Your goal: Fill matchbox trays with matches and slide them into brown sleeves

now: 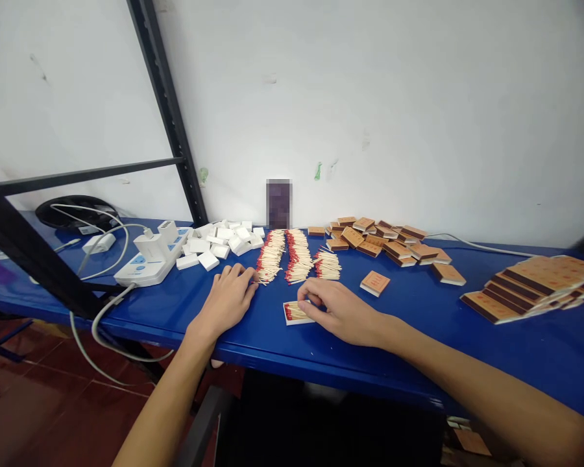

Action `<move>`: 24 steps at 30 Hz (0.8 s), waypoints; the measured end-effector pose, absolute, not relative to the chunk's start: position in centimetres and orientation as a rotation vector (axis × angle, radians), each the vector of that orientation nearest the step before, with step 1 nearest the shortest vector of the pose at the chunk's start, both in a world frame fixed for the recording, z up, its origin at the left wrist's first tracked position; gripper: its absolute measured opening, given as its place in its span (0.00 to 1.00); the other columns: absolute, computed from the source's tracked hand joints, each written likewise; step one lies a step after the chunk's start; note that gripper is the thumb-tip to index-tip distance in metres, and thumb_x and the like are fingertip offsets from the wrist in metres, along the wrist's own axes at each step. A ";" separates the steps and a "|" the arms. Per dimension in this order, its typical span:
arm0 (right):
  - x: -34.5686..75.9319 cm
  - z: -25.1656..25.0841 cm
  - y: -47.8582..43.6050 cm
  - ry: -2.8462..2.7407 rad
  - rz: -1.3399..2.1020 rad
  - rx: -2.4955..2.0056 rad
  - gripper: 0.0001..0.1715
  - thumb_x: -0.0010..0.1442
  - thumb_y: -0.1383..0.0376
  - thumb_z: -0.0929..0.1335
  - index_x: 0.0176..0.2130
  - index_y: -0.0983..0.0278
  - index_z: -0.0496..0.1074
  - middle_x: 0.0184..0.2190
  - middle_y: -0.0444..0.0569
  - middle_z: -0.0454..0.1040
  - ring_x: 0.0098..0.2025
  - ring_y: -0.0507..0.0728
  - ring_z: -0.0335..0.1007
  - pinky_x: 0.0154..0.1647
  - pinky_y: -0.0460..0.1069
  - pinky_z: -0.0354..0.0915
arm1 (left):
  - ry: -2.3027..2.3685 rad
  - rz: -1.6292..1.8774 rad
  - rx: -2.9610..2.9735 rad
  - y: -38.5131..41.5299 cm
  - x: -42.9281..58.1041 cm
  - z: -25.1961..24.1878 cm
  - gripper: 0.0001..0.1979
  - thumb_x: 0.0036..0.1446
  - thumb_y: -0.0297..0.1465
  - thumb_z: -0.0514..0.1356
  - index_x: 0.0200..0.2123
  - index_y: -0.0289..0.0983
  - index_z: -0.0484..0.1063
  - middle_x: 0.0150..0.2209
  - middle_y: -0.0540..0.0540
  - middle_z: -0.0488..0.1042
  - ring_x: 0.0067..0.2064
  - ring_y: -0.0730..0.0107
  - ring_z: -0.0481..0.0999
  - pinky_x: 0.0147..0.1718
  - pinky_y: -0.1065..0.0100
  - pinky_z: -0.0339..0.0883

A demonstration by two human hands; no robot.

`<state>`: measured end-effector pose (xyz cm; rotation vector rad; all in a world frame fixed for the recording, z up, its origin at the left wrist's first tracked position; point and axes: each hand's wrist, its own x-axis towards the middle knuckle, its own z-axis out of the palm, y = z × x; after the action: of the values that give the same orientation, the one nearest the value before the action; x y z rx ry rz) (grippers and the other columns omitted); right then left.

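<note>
My left hand (228, 297) lies on the blue table with its fingers stretched forward and a little bent. Its fingertips are beside the left row of red-tipped matches (271, 256); whether they touch it I cannot tell. My right hand (338, 310) is curled over a white matchbox tray (287, 319) with matches in it, thumb and forefinger close together above them. What is between those fingers, if anything, is hidden. Behind the tray lie a middle row of matches (298, 259) and a shorter pile of matches (328, 266) at its right.
White trays (209, 246) are heaped at the back left, beside a power strip (148, 263) with cables. Brown matchbox covers (370, 240) lie scattered at the back right. One single matchbox (375, 283) sits nearer. Stacked covers (535, 285) stand far right. A black shelf post (170, 110) rises at left.
</note>
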<state>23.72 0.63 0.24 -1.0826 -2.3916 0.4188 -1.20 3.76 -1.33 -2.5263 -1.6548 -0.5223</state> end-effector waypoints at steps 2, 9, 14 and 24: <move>24.0 0.3 0.5 -2.422 0.415 -1.045 0.06 0.67 0.63 0.62 0.40 0.61 0.67 0.35 0.46 0.69 0.36 0.54 0.64 0.36 0.50 0.60 | -1.664 -0.529 -2.533 3.9 -1.2 -1.4 0.10 0.68 0.35 0.48 0.40 0.41 0.68 0.42 0.45 0.68 0.43 0.57 0.66 0.42 0.57 0.61; 24.4 0.2 0.6 -2.507 0.488 -0.930 0.14 0.59 0.66 0.68 0.46 0.60 0.65 0.44 0.48 0.69 0.46 0.57 0.65 0.48 0.53 0.62 | -1.641 -0.554 -2.608 3.8 -1.3 -1.3 0.12 0.69 0.35 0.47 0.38 0.39 0.67 0.41 0.44 0.67 0.43 0.58 0.64 0.43 0.56 0.60; 23.9 -0.3 0.6 -2.476 0.506 -0.940 0.15 0.58 0.64 0.69 0.44 0.60 0.63 0.42 0.48 0.69 0.44 0.57 0.65 0.45 0.52 0.62 | -1.396 -0.714 -2.993 1.9 0.3 0.0 0.12 0.70 0.37 0.45 0.39 0.40 0.66 0.43 0.46 0.67 0.46 0.62 0.65 0.49 0.59 0.60; 24.4 -0.7 2.1 -2.252 0.386 -0.989 0.03 0.65 0.64 0.62 0.37 0.61 0.63 0.33 0.46 0.69 0.34 0.54 0.63 0.36 0.50 0.61 | -1.394 -0.817 -2.984 1.5 1.2 0.2 0.11 0.68 0.38 0.49 0.45 0.41 0.69 0.45 0.45 0.69 0.49 0.60 0.66 0.52 0.58 0.61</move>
<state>24.44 2.11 -0.68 -0.9890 -2.2523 0.3859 1.19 1.49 0.17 -2.9842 -1.3944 -0.8169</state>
